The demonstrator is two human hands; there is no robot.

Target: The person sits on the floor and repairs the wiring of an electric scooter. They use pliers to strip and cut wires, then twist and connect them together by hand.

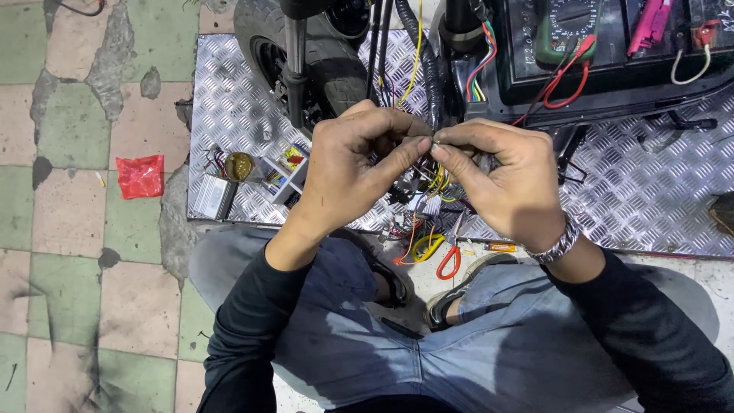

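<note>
Wires (433,139) sit pinched between the closed fingertips of your left hand (353,170) and right hand (501,174), just below the wheel (306,53), so you seem mid-join, and next likely calls for a firm, even twist.

Street-side repair workshop, scooter wheel (306,53) at top on a steel tread plate (634,191), loose wiring (428,199) at centre, multimeter (569,27) upper right, worn tiled floor (69,252) on the left

A thin wire end (433,141) sits pinched between both hands' fingertips; it is tiny, mostly hidden. Below it hangs a tangle of coloured wires (428,191).
</note>
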